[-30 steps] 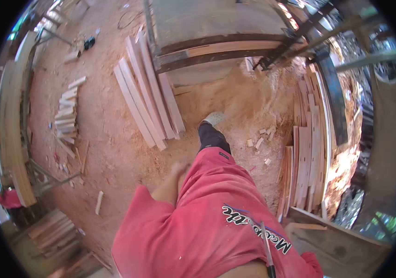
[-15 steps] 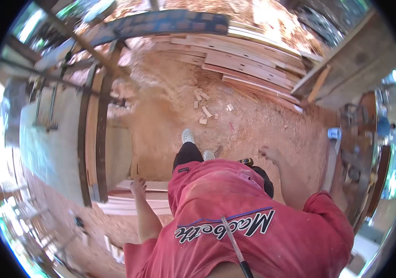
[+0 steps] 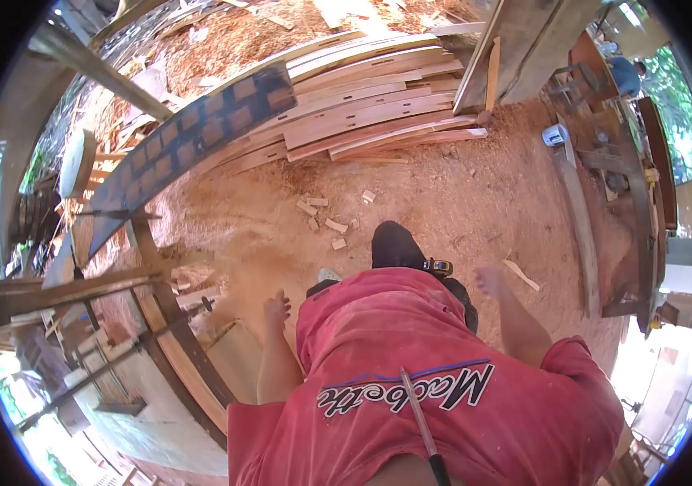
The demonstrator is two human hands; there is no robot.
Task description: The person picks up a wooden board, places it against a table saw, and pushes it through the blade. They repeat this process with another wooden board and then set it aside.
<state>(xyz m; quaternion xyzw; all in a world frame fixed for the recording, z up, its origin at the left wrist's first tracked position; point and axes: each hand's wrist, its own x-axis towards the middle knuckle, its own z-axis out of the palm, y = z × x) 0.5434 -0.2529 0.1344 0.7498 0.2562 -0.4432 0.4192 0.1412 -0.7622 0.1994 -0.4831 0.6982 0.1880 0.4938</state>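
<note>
My left hand (image 3: 278, 309) hangs beside my body on the left with nothing in it, its fingers loosely bent and apart. On the other side my right hand (image 3: 490, 282) is held out low, slightly blurred, fingers apart and empty. Between them is my red shirt (image 3: 394, 324) with dark lettering. A yellow and black tape measure (image 3: 440, 266) sits at my waist, nearer the right hand. A thin stick-like tool with a dark end (image 3: 420, 417) lies over the shirt front. One dark trouser leg (image 3: 395, 245) is forward.
Stacked wooden boards (image 3: 370, 97) lie ahead. Small wood offcuts (image 3: 335, 225) are scattered on the dusty floor. A frame with long beams (image 3: 184, 356) stands at left, below a dark patterned curved board (image 3: 192, 130). At right are a long beam (image 3: 579, 219) and a blue-white cup (image 3: 555, 135).
The view has turned and moved forward: boards and offcuts lie closer, and the beam frame has swung down to the left. The other leg is now forward. Both hands remain empty.
</note>
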